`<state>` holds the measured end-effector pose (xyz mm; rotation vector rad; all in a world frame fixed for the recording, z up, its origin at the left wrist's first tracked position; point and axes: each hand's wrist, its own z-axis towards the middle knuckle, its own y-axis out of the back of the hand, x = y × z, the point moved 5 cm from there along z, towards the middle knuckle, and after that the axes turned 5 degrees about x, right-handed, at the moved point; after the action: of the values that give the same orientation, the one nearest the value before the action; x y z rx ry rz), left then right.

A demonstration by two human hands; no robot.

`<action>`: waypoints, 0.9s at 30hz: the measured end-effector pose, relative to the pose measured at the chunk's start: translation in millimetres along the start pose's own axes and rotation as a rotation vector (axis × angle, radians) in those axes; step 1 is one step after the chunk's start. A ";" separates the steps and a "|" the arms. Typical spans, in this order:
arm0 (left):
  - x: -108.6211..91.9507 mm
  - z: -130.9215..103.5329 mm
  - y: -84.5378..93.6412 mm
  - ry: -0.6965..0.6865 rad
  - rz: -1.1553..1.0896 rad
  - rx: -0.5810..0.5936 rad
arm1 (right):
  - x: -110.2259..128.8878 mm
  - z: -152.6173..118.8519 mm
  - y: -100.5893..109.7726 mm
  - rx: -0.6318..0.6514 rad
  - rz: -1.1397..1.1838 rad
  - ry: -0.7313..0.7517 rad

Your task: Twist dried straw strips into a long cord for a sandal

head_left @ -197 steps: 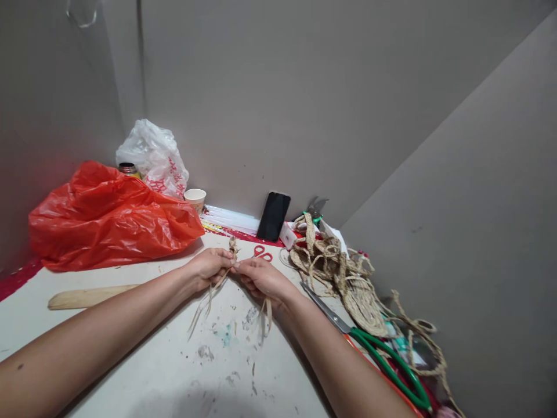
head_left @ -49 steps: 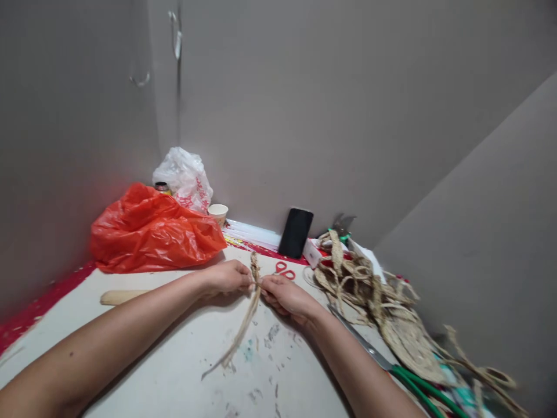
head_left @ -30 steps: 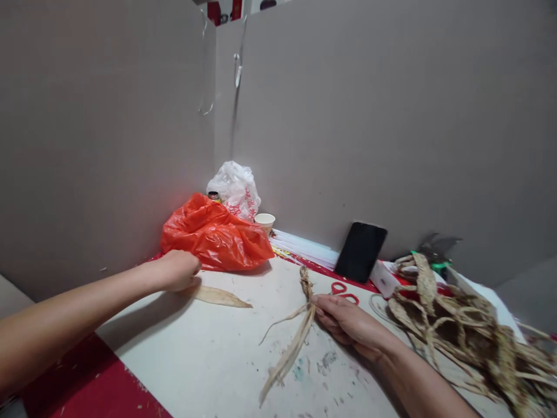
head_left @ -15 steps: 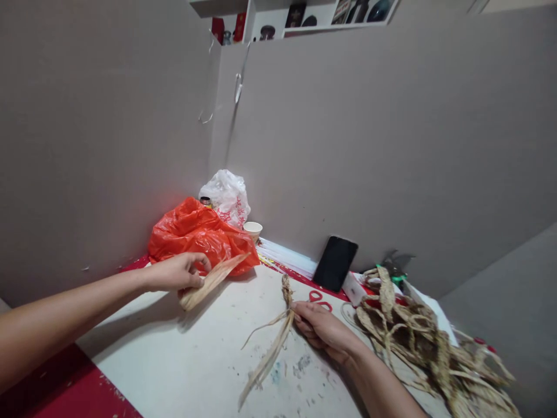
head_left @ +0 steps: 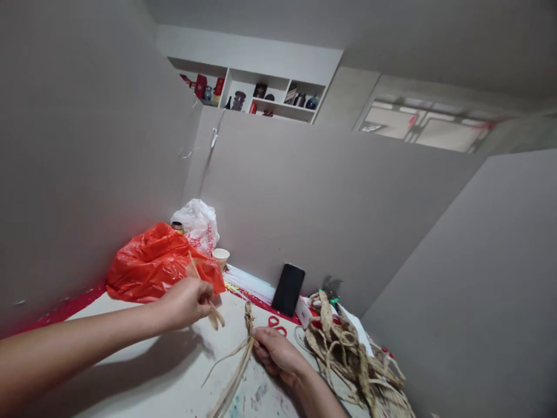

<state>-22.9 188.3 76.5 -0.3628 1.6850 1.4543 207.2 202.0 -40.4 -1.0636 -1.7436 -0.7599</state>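
Note:
My left hand (head_left: pixel 189 302) is closed on a dried husk strip (head_left: pixel 215 318), which looks like corn husk; one end sticks up past the knuckles and the other hangs below the fingers. To the right, my right hand (head_left: pixel 278 351) pinches a short husk braid (head_left: pixel 249 316) where its plaited part ends. Loose strands (head_left: pixel 232 380) trail from the pinch down toward the near side of the table. Just behind my right hand lie red-handled scissors (head_left: pixel 275 325), their blades hidden. The two hands are apart.
A red plastic bag (head_left: pixel 148 261), a white bag (head_left: pixel 198 226) and a paper cup (head_left: pixel 220 256) stand at the back left. A black tablet or phone (head_left: pixel 289 290) leans against the partition. A tangled pile of braided husk (head_left: pixel 348 357) lies on the right.
My left hand has come closer to my right, and the husk strip in it has turned and looks narrower. The right hand keeps its pinch on the braid. The view has tilted up and right.

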 end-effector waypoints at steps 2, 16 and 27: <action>-9.8 2.5 3.6 -0.075 0.201 -0.154 | 0.4 -0.5 -0.9 0.015 0.001 0.004; 23.9 76.1 -96.1 0.271 -0.505 0.080 | 3.3 -2.5 1.6 0.072 0.075 0.028; 29.0 88.7 -128.3 0.126 -0.618 0.026 | 4.5 1.2 2.2 0.033 0.102 0.085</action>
<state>85.6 242.1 -25.9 -0.8874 1.4978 0.9627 207.8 205.5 -36.7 -1.0740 -1.6125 -0.7006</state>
